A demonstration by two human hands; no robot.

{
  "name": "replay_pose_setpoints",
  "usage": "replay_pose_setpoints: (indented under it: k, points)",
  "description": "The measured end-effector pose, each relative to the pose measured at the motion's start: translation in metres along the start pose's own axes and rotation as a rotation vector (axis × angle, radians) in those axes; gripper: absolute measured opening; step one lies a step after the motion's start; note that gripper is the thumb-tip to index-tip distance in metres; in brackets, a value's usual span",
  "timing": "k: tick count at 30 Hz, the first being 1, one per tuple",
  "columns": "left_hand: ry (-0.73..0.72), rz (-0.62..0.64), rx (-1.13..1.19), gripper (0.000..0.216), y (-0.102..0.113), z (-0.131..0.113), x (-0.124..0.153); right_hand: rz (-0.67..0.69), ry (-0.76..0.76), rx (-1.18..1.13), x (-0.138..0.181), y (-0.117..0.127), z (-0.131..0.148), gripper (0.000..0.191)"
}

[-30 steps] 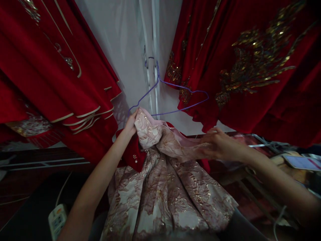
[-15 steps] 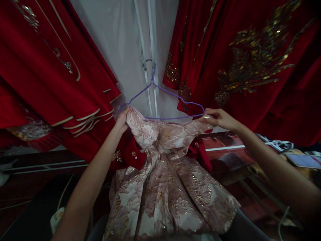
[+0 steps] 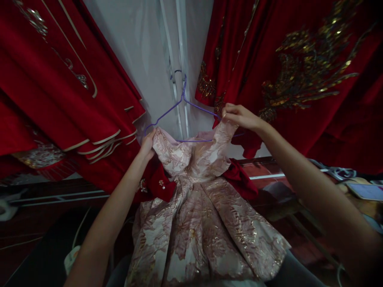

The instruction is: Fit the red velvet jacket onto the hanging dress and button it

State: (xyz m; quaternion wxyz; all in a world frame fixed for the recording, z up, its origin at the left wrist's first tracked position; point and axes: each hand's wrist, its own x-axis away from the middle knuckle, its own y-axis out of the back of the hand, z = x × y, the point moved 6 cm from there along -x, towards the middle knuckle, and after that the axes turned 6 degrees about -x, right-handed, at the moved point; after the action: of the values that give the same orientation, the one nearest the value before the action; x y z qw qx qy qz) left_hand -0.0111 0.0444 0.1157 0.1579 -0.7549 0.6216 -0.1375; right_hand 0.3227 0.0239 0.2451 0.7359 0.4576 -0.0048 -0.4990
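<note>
A pink and white brocade dress (image 3: 206,223) with gold thread hangs in front of me, its skirt spreading down over my lap. My left hand (image 3: 147,144) is closed on the dress's left shoulder edge, beside the left end of a purple hanger (image 3: 169,110). Higher up, my right hand (image 3: 239,115) pinches the right shoulder strap, held over the hanger's right arm. The hanger's lower bar passes partly behind the bodice. Red cloth with beaded ornaments (image 3: 161,183) shows behind the waist on both sides.
Red garments with pale trim (image 3: 60,79) hang at the left. More red garments with a gold sequin bird (image 3: 305,75) hang at the right. A phone (image 3: 366,191) lies among items at the far right. A white power strip (image 3: 71,259) is low at the left.
My right hand has moved up and to the left, lifting the right shoulder strap across the hanger's arm. My left hand has stayed nearly in place.
</note>
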Motion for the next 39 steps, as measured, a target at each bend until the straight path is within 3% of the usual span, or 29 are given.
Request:
replay_pose_setpoints:
  k: [3, 7, 11, 14, 16, 21, 25, 28, 39]
  points:
    - [0.036, 0.009, 0.034, 0.012, -0.003, 0.005, 0.005, 0.025, 0.140, 0.132, -0.017, -0.016, 0.024, 0.022]
    - [0.080, 0.034, 0.056, 0.014, -0.004, 0.006, 0.008, -0.103, 0.225, 0.280, -0.004, -0.018, 0.029, 0.031]
    - [0.115, 0.068, 0.067, 0.016, -0.005, 0.006, 0.008, -0.327, 0.114, 0.326, 0.022, -0.001, 0.005, 0.068]
    - [0.112, 0.085, 0.055, 0.016, -0.004, 0.006, 0.008, -0.452, -0.022, 0.324, 0.035, 0.005, -0.006, 0.053]
    - [0.062, 0.103, 0.021, 0.012, 0.001, 0.001, 0.009, -0.463, -0.064, 0.326, 0.038, 0.001, -0.001, 0.044]
    - [-0.162, 0.051, -0.190, 0.017, 0.034, -0.026, 0.012, -0.461, -0.055, 0.338, 0.035, -0.011, 0.019, 0.052]
    - [-0.124, -0.147, -0.364, 0.022, 0.074, -0.032, 0.012, -0.465, -0.118, 0.333, 0.033, -0.011, 0.007, 0.057]
    - [-0.085, -0.218, -0.367, 0.016, 0.092, -0.031, 0.010, -0.451, -0.122, 0.315, 0.031, -0.011, -0.002, 0.058]
    - [-0.099, -0.262, -0.335, 0.012, 0.096, -0.027, -0.009, -0.442, -0.121, 0.358, 0.030, -0.004, -0.003, 0.056]
